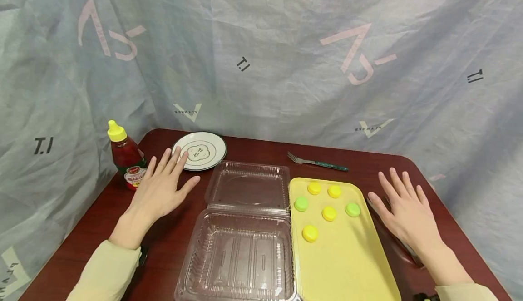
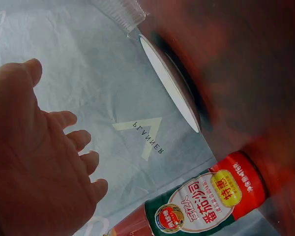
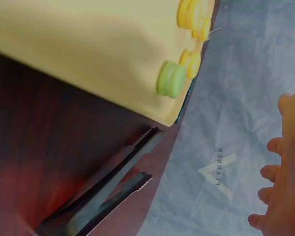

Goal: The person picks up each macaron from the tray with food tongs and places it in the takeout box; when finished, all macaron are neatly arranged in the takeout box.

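Observation:
My left hand (image 1: 159,192) hovers with spread fingers at the left of the table, holding nothing. Beside it stands a ketchup bottle (image 1: 125,153) with a yellow cap, its label large in the left wrist view. Over on the right, my right hand (image 1: 410,217) is likewise spread and bare. Below that hand lies a pair of tongs (image 3: 119,172), mostly hidden by it in the head view. A yellow tray (image 1: 343,264) carries several yellow macarons (image 1: 329,213) and two green macarons (image 1: 353,209) toward its far end. Left of the tray, a clear plastic clamshell box (image 1: 241,255) lies with its lid folded back.
A white plate (image 1: 218,149) with a dark rim sits at the back left, partly behind my left fingertips. Behind the tray lies a fork (image 1: 316,162) with a green handle. A grey printed cloth (image 1: 278,78) hangs around the dark red table (image 1: 253,149).

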A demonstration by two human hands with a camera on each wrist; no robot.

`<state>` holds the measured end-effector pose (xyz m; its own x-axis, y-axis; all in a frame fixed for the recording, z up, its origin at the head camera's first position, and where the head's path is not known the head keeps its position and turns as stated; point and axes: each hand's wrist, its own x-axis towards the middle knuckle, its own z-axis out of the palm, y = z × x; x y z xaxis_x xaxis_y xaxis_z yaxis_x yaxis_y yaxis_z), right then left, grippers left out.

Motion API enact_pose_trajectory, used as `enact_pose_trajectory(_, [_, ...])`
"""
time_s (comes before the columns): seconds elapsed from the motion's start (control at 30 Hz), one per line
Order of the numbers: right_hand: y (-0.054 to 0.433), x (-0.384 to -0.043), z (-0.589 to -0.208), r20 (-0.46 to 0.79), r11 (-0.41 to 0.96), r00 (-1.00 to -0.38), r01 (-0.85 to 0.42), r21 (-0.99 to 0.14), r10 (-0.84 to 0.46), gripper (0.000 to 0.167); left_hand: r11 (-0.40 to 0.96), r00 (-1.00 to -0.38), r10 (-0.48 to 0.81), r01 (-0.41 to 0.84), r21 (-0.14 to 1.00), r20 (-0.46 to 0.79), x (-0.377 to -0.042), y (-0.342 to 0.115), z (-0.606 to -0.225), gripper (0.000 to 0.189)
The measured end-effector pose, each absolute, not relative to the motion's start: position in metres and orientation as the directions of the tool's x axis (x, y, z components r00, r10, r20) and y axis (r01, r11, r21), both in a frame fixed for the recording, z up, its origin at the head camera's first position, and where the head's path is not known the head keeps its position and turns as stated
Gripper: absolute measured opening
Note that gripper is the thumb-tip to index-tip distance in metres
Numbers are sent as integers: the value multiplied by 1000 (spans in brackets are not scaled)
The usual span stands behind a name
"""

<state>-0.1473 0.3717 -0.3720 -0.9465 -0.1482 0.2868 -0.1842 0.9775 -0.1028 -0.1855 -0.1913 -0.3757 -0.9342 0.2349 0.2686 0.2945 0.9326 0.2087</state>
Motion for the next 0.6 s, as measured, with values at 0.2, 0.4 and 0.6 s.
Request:
enact_pose_trajectory(0.2, [384,-139,-384,290,980,-949,-159,-116,-119,69,926,-941,239,295,234,240,-176,-188,-381,77])
enact_pose_trajectory(0.4, [400,-133,-398,302,982,-950,-129,-137,-82,66,905,-952,236,288,314,195,-168,-187,-389,75])
enact_pose_trajectory(0.6, [415,-130,-411,231,986,-973,-35,-164,4,76,871,-964,214,262,414,160,-162,-184,-395,73])
